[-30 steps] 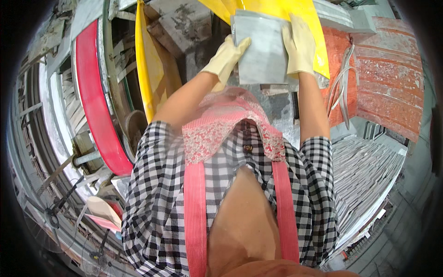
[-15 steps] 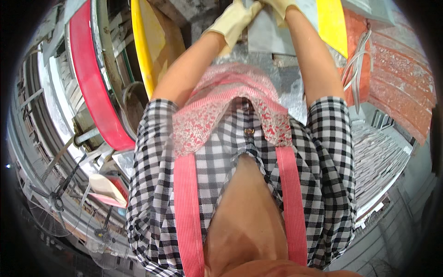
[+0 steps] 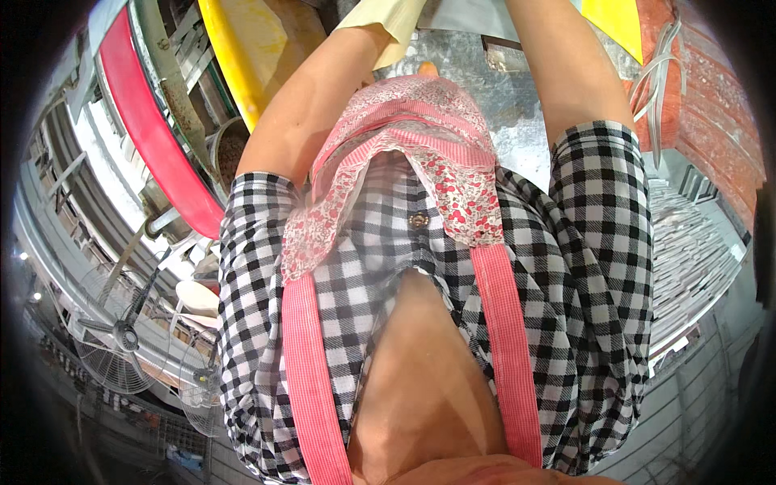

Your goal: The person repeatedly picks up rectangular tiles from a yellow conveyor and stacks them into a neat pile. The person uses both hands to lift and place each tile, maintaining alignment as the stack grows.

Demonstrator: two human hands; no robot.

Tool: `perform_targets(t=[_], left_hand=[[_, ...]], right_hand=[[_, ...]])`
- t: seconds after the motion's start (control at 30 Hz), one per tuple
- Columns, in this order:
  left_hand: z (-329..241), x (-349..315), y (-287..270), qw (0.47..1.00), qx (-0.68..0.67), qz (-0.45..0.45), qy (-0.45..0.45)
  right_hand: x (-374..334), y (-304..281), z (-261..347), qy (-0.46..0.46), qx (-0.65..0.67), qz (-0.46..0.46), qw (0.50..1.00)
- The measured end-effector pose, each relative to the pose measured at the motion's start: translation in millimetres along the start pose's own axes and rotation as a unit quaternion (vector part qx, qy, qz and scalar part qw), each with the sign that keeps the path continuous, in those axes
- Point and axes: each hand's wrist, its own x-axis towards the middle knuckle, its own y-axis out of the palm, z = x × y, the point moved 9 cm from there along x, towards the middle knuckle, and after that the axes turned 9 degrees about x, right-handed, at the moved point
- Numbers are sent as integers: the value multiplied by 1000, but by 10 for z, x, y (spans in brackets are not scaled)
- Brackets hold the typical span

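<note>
At the top edge, the cream glove on my left hand (image 3: 386, 26) shows only its loose cuff and wrist part; its fingers lie beyond the picture. My right forearm (image 3: 570, 73) reaches up and out of view, so that hand does not show. Between the two arms lies a pale grey sheet (image 3: 469, 16), cut off by the top edge. Under it is a scuffed, wet-looking grey metal surface (image 3: 453, 52). Whether either hand holds or touches the sheet is hidden.
A yellow panel (image 3: 230, 61) and a red curved panel (image 3: 153, 121) stand on my left, with fans (image 3: 125, 335) behind. To my right are a yellow sheet (image 3: 618, 24), a worn orange-red surface (image 3: 715, 97) with pale straps (image 3: 663, 81), and a stack of thin sheets (image 3: 691, 250).
Both arms now extend farther past the top edge. My right gloved hand and my left fingers have gone out of view. The surroundings have shifted slightly, and less of the pale sheet shows.
</note>
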Motion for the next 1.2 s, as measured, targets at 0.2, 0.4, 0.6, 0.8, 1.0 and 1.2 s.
perform_targets(t=[0.2,0.4,0.6,0.8,1.0,1.2], left_hand=[[-196,-96,38,869,456,-22,191],[42,-82,-219,992,97,-80,-6],[-157,-421,-29,995,-57,-67,-42],[42,-157,71,997,-3,-39,61],[-10,-129,428,999,40,1,-31],[-159,-430,752,960,-166,205,-93]], right_hand=[[-23,-161,159,-29,19,-43,998],[-544,-1028,325,-62,-92,-165,980],[-1288,-1780,-434,20,303,-271,913],[-1603,-1351,-607,180,308,-96,929],[-1753,-1606,-651,303,215,-135,919],[-1843,-1765,-687,300,280,-170,896]])
